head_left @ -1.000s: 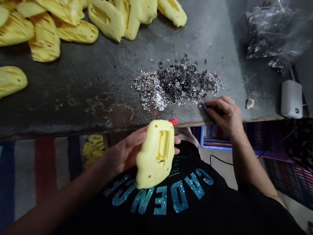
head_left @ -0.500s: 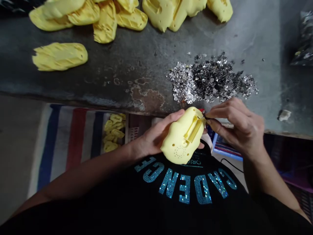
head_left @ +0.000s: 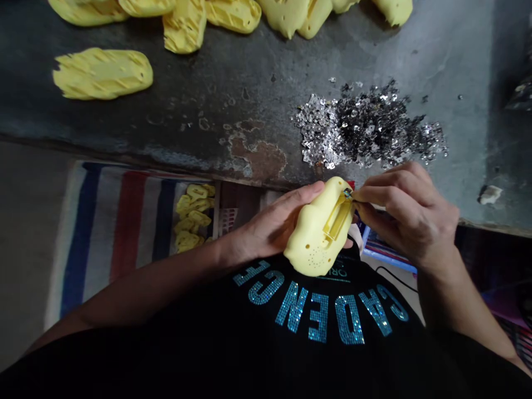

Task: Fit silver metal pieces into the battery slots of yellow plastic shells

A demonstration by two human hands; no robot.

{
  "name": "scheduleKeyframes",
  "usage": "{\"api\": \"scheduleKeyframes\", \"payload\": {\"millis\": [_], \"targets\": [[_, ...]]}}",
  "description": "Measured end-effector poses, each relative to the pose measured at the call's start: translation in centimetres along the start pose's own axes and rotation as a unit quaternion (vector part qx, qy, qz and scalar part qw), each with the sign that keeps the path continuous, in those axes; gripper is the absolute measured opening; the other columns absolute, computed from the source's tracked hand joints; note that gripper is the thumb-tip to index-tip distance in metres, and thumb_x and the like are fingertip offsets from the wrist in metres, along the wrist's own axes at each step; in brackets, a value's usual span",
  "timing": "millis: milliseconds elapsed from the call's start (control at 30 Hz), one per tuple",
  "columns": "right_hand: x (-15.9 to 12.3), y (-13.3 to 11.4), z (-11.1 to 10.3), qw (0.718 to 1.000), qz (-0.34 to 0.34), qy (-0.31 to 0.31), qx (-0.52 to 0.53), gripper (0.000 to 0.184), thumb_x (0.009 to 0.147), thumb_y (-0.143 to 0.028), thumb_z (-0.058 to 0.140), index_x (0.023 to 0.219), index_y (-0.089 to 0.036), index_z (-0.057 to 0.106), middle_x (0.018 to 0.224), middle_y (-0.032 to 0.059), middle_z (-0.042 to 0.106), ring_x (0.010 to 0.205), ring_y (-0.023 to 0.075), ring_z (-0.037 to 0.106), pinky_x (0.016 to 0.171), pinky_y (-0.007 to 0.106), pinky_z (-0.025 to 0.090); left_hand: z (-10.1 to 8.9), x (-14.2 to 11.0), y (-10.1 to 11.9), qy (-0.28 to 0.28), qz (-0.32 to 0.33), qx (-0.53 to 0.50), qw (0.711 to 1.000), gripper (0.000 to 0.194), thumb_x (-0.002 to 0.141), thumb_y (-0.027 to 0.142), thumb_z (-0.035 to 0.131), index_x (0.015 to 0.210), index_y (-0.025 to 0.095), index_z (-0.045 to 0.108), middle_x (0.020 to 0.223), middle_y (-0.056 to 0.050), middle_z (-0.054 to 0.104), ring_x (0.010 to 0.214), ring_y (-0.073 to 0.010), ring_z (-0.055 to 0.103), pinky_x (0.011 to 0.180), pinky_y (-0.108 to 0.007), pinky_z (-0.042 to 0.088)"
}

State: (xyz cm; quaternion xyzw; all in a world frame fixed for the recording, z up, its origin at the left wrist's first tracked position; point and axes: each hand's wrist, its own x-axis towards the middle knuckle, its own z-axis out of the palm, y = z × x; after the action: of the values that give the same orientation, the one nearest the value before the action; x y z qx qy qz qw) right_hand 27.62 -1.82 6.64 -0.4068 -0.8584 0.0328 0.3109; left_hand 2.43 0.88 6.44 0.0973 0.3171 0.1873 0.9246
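My left hand is wrapped round a yellow plastic toy shell, held just off the table's front edge. The shell's battery compartment faces up, with small holes in a cluster near its lower end. Thumb and forefinger of my right hand pinch a small metal battery contact at the compartment's upper end. Only part of that piece shows between the fingertips and the shell. Just beyond the hands, on the table, lies a pile of small metal contacts, some bright and some dark.
More yellow shells lie along the back of the grey table, one shell apart at the left. A whitish lump sits near the right front edge. Below the table, yellow parts fill a box beside a striped sheet.
The shell and both hands have shifted slightly right in the view. At the compartment's upper end, the metal contact shows more clearly against the shell; my right fingers remain pinched there.
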Motion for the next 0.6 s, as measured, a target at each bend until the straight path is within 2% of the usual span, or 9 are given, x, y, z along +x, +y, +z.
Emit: {"api": "scheduleKeyframes", "payload": {"millis": [133,400,600], "targets": [[-0.4,-0.2,0.0,0.999,-0.012,-0.004,-0.037,0.025,0.111,-0.02,0.079,0.132,-0.034,0.074,0.111,0.0045,0.087,0.09,0.0253,0.074,0.08,0.046,0.061,-0.4,0.1,-0.3,-0.014,0.02,0.01,1.0,0.059,0.113,0.05,0.08,0.162,0.018,0.072,0.13,-0.014,0.09,0.112,-0.0301,0.089,0.103,-0.041,0.073],[-1.6,-1.0,0.2,1.0,0.015,0.007,-0.02,0.044,0.109,-0.014,0.079,0.144,-0.039,0.073,0.121,0.0022,0.09,0.094,0.025,0.077,0.081,0.045,0.062,-0.4,0.1,-0.8,-0.022,0.02,0.007,1.0,0.058,0.115,0.05,0.075,0.162,0.017,0.072,0.133,-0.015,0.09,0.113,-0.0303,0.09,0.103,-0.04,0.073],[-2.2,-1.4,0.7,0.997,0.043,0.058,0.007,0.041,0.109,-0.015,0.079,0.143,-0.037,0.076,0.117,0.003,0.091,0.092,0.0249,0.08,0.084,0.046,0.065,-0.2,0.5,-0.5,-0.02,-0.01,-0.01,1.0,0.059,0.121,0.047,0.057,0.171,0.015,0.064,0.126,-0.015,0.091,0.103,-0.0304,0.09,0.1,-0.043,0.073]]}}
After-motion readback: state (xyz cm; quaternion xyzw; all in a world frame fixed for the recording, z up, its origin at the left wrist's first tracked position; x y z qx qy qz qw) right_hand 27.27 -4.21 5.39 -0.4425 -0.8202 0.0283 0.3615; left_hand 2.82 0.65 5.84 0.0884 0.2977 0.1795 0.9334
